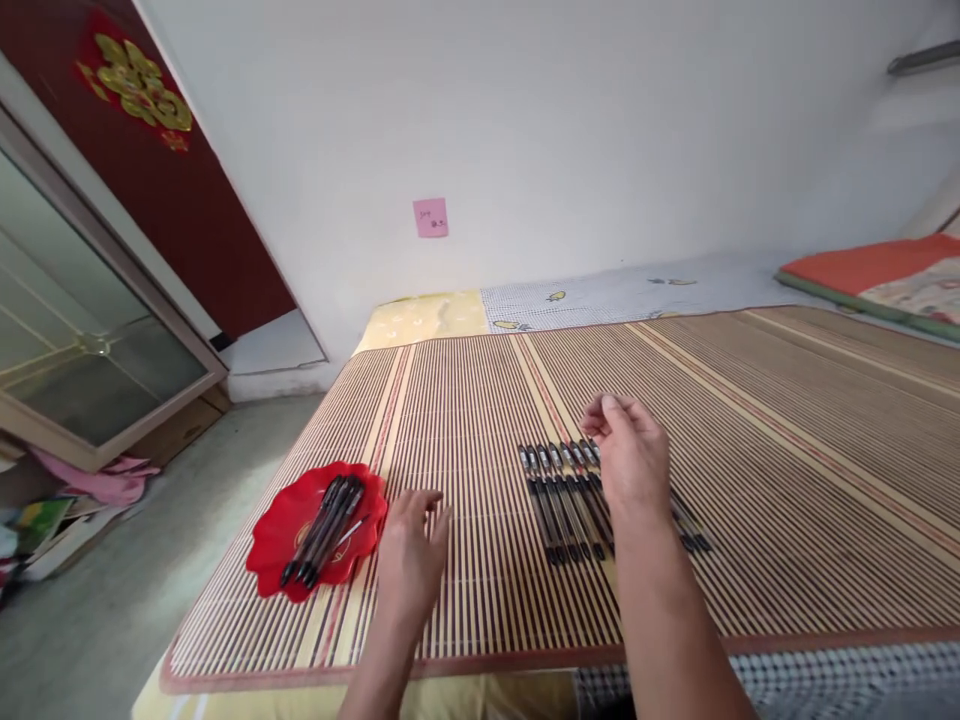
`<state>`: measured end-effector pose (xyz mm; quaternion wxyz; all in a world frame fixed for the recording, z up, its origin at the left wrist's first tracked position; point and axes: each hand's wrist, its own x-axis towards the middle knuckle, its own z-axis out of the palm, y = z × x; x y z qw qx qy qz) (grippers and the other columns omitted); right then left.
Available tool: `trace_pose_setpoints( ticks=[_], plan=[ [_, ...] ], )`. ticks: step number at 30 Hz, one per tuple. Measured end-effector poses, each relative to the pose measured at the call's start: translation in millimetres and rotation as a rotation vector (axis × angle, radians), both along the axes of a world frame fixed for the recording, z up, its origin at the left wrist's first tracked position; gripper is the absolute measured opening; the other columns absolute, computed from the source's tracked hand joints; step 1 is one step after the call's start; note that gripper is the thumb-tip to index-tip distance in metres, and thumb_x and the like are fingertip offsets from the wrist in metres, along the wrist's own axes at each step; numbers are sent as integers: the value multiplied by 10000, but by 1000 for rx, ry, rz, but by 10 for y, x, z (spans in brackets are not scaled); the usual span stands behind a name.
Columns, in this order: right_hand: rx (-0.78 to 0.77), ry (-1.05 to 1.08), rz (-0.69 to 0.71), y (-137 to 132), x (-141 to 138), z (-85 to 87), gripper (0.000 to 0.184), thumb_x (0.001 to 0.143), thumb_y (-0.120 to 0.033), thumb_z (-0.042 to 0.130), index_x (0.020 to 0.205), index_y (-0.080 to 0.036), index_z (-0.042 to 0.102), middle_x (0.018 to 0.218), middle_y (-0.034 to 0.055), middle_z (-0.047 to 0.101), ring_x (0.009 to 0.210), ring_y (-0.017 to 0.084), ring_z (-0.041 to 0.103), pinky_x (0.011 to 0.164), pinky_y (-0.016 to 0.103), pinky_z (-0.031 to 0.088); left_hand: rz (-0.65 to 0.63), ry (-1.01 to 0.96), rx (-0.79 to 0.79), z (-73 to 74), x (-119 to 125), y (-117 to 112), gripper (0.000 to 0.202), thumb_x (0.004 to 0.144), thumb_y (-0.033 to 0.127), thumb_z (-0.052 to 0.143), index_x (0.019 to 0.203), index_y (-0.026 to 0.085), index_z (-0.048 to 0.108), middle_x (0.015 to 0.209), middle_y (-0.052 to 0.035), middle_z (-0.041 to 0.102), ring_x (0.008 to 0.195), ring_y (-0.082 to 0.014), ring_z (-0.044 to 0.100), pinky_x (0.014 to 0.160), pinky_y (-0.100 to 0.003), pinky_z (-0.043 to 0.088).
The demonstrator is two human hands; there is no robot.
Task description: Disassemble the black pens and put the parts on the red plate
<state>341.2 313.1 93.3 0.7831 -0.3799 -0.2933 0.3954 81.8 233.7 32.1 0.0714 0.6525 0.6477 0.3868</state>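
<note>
Bamboo mat (pixel 787 450) covers the bed, with a pink sticky note (pixel 430 217) on the wall behind and a red plate (pixel 279 530) holding a few pens (pixel 324 530) on the left. Left hand (pixel 411 560) lies flat beside the plate, fingers loosely spread, holding nothing. Right hand (pixel 631 455) hovers over the row of black pens (pixel 570 500), fingers curled; can't tell if it's pinching one.

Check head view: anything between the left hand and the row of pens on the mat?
Nothing: only bare striped mat lies between the left hand and the row of pens, as the head view shows.
</note>
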Motion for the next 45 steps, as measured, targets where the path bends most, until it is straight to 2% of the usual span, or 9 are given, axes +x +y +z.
trace_pose_setpoints(
  ticks=[3,7,10,15,22,27,35,39,45],
  plan=[
    [5,8,4,-28,30,42,255,766,-401,808,832,-177,707,801,18,697,684,118,637,662,268,525,-95,0,-87,-58,437,-12,131,914,227,626,1024,183,682,1006,-94,686,933,-263,676,851,-407,543],
    [17,37,17,-61,86,96,231,784,-389,799,823,-179,711,829,25,705,694,123,640,666,278,529,-101,57,-283,-25,871,40,333,912,209,653,1242,175,630,1159,-122,668,1057,-285,673,872,-401,550],
    [38,70,25,-54,137,103,214,793,-385,788,821,-186,713,821,19,701,696,124,641,661,276,524,-81,99,-371,0,1076,133,399,914,212,664,1303,170,586,1228,-138,641,1150,-301,646,918,-398,535],
    [49,116,12,-18,221,90,238,773,-405,788,819,-187,705,767,1,683,631,110,611,629,272,503,-69,114,-381,-56,1234,263,440,890,138,658,1308,183,527,1258,-129,600,1184,-272,622,947,-356,497],
    [43,157,18,0,298,93,259,738,-406,805,806,-188,682,763,-10,669,616,100,596,616,264,491,-18,124,-411,-78,1301,318,451,873,127,638,1304,152,505,1208,-139,595,1110,-275,626,894,-351,484],
    [44,165,21,24,317,77,247,756,-400,793,811,-187,680,758,-15,667,606,93,593,614,259,488,-32,123,-384,-111,1311,341,475,857,117,649,1304,150,494,1198,-134,594,1116,-267,621,926,-350,475],
    [38,146,37,-27,329,106,203,792,-367,771,806,-185,682,752,-8,662,629,104,602,625,267,497,-38,134,-385,-145,1276,336,438,851,66,609,1266,159,504,1191,-135,596,1101,-273,619,862,-345,484],
    [26,142,33,-29,331,104,184,790,-350,764,802,-183,689,755,-4,668,639,107,611,628,265,502,-18,173,-361,-173,1163,339,404,860,41,574,1243,159,529,1140,-128,616,1083,-269,625,839,-337,484],
    [26,153,21,-4,331,78,196,777,-358,765,810,-179,691,754,-6,676,615,100,606,625,263,502,89,186,-332,-198,805,344,354,908,27,520,1243,141,536,1162,-144,612,1020,-255,647,821,-343,496]
  ],
)
